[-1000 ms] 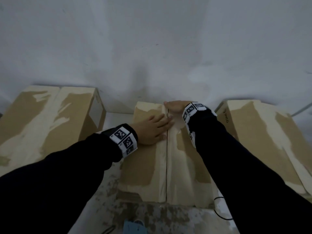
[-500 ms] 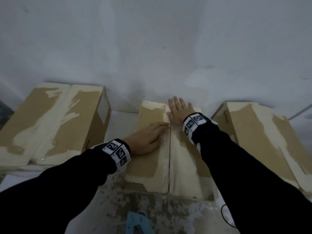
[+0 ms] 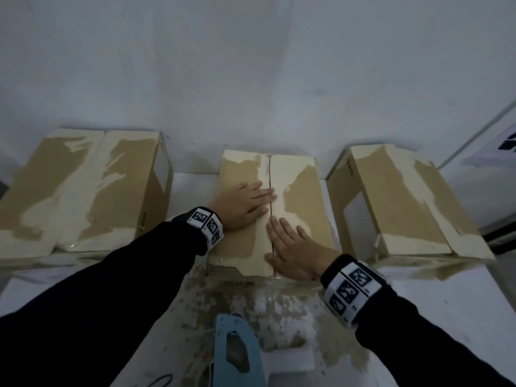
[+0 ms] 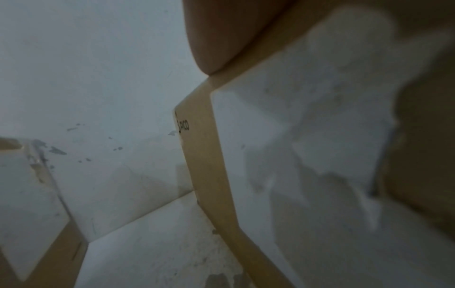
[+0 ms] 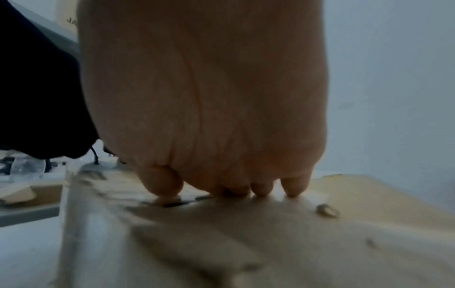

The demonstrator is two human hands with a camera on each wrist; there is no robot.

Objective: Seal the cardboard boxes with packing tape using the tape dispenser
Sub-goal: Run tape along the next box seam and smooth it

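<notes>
A cardboard box (image 3: 304,191) stands in the middle of the table, its two top flaps meeting at a dark centre seam. My left hand (image 3: 243,203) lies flat on the left flap, fingertips at the seam. My right hand (image 3: 293,250) lies flat on the right flap near the box's front edge, fingers straight. In the right wrist view the right hand's palm (image 5: 209,97) presses down on the box top (image 5: 270,233). A pale blue tape dispenser (image 3: 237,353) lies on the table in front of the box, untouched.
Two more cardboard boxes flank the middle one: one at the left (image 3: 83,185), one at the right (image 3: 402,202). A white wall (image 3: 251,65) rises close behind them. The table (image 3: 446,297) top is white with worn, stained patches. A thin dark cable (image 3: 162,381) lies near the dispenser.
My right hand has slid from the far end of the box back to its front edge. The left hand stays flat on the left flap. The view has tilted down, showing the dispenser.
</notes>
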